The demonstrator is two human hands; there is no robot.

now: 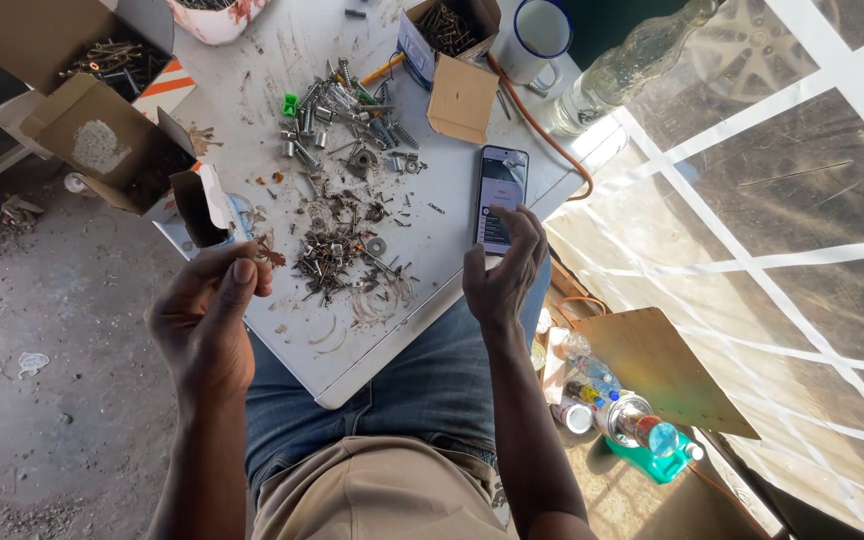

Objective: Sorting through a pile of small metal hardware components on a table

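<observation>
Rusty screw (270,257) pinched in left hand (204,320) grip, beside screw pile (337,255).

Counter (432,300): white, scuffed, with rusty ring stains. Screw heap (337,255): dark grey and brown, rust-toned; bolt heap (347,120) above it silvery grey, one bright green piece (290,103) at its edge. Cardboard boxes (102,140): plain tan-brown. Mug (537,40): white with a dark blue rim. Phone (501,197): black frame, pale lit screen. Jeans (422,385): faded blue. Cable (552,140): orange. Floor (62,380): grey-brown dirt.
</observation>
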